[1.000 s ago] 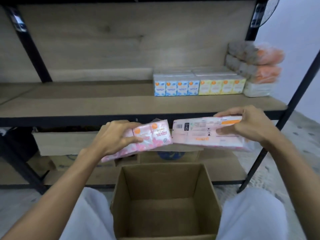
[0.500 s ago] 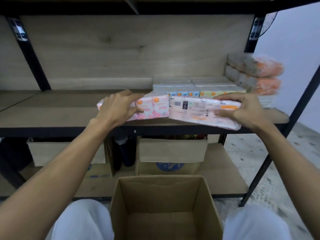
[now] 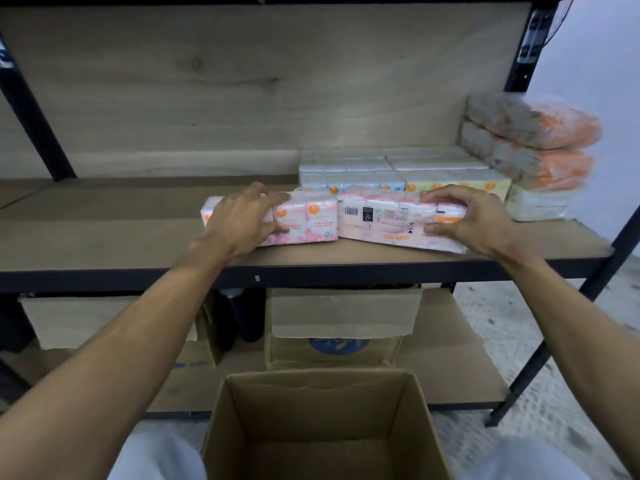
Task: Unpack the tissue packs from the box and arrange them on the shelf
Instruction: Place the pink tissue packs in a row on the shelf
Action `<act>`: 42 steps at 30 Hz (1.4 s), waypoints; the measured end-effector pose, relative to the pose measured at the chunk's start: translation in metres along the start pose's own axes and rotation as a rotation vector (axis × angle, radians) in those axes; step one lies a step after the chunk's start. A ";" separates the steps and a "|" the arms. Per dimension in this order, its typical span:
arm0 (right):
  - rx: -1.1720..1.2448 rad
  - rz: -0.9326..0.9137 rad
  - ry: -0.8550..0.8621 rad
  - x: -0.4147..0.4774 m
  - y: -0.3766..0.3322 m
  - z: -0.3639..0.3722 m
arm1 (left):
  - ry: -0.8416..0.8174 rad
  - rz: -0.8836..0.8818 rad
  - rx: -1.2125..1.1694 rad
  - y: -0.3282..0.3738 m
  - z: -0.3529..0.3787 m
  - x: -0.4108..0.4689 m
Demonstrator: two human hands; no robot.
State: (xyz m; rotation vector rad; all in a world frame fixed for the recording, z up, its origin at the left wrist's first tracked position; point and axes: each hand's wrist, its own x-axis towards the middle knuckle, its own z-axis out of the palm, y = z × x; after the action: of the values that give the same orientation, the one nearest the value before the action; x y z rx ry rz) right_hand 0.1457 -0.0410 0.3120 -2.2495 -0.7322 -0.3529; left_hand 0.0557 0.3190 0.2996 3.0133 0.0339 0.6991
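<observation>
Left hand [image 3: 242, 220] is clamped over the top of the pink pack [image 3: 311, 220], fingers on the far side and thumb on the near face. Right hand [image 3: 474, 220] pinches the right end of the barcode pack [image 3: 384, 220], fingers over the far top edge, thumb on the near side. Neither hand has let go.

Position: both packs sit mid-shelf [image 3: 104, 237], side by side, inner ends touching or nearly so. Both lie just near of the blue and yellow row [image 3: 457, 181] at the back. Pink pack looks flat on the board. Barcode pack is skewed, label side up, right end closer to the near edge.

Step, my read: placement, final seating of these two.

Next move needs:
- square the barcode pack to the row, push both far until they butt against it
- keep the ends flush, then release
- soft wrap, so push on the faces, not the corners

Box [image 3: 322, 379] sits near, below the shelf. What shows inside has no packs, but its floor is cut off by the frame. Orange-wrapped bundles [image 3: 540, 133] are stacked far right, blurred.
</observation>
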 end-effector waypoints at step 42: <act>-0.416 -0.071 0.222 -0.014 0.011 0.043 | 0.038 0.072 -0.041 -0.009 0.019 0.011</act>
State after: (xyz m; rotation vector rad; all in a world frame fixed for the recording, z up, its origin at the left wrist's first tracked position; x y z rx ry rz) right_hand 0.1425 -0.0223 0.2696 -2.5158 -0.6678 -0.8407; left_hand 0.0735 0.3277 0.2867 2.9753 -0.0868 0.7529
